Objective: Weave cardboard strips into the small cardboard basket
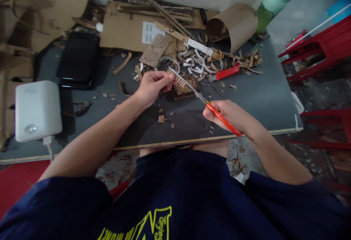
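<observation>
Between the fingertips of my left hand (157, 85) is a small ridged cardboard strip (179, 80), held above the table. My right hand (229, 114) grips orange-handled scissors (219, 115), their blades pointing up and left along the strip's edge. Beneath the strip, a small square piece of corrugated cardboard work (192, 83) with a raised rim lies on the table, partly hidden by the strip and blades. A red-handled cutter (227, 72) rests to its right. Behind it are a clear ring (177, 63) and a ridged cardboard piece (155, 50).
Cardboard sheets (120, 28), white and brown scraps (196, 61) and a cardboard roll (244, 24) fill the back. A green bottle (276, 2) stands behind the roll. Black cases (79, 59) and a white device (38, 110) sit left. Red chairs (323, 42) are at right.
</observation>
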{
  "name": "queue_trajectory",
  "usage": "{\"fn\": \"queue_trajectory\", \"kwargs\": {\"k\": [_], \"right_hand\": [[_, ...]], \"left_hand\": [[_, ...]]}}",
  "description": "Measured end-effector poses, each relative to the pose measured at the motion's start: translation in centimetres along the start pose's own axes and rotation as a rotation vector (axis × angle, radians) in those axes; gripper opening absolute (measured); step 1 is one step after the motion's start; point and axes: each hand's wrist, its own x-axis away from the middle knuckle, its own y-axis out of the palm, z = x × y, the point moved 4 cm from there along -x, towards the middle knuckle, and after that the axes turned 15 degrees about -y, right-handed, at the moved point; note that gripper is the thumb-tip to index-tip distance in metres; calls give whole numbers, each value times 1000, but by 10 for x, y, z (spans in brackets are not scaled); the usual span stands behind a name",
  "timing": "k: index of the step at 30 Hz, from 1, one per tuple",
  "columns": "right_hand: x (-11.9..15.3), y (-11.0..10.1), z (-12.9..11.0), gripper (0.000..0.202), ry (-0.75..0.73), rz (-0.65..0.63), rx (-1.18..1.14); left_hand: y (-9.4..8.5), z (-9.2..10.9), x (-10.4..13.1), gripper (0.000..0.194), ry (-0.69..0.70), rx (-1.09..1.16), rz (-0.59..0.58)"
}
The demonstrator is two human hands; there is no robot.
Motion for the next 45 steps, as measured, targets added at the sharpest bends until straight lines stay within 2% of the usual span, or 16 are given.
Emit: {"fn": "queue_trajectory", "kwargs": {"k": [4, 9, 16, 22, 28, 34, 39, 45], "right_hand": [[0, 1, -1, 57, -15, -1, -30], [-2, 1, -6, 66, -28, 7, -42], [-8, 1, -6, 67, -55, 1, -2], [-11, 0, -5, 66, -21, -27, 62], [-41, -13, -19, 70, -50, -24, 152], [-77, -19, -14, 71, -85, 3, 235], [-81, -19, -9, 69, -128, 2, 249], [-75, -20, -8, 69, -73, 8, 216]], "left_hand": [[1, -4, 0, 25, 3, 21, -32], [-1, -4, 0, 18, 12, 43, -16], [-1, -1, 2, 18, -37, 18, 36], [-2, -3, 0, 20, -34, 23, 25], [-22, 3, -10, 24, 68, 93, 113], [-42, 2, -22, 22, 71, 148, 211], [-39, 1, -23, 22, 128, 65, 183], [-33, 2, -19, 22, 122, 60, 158]]}}
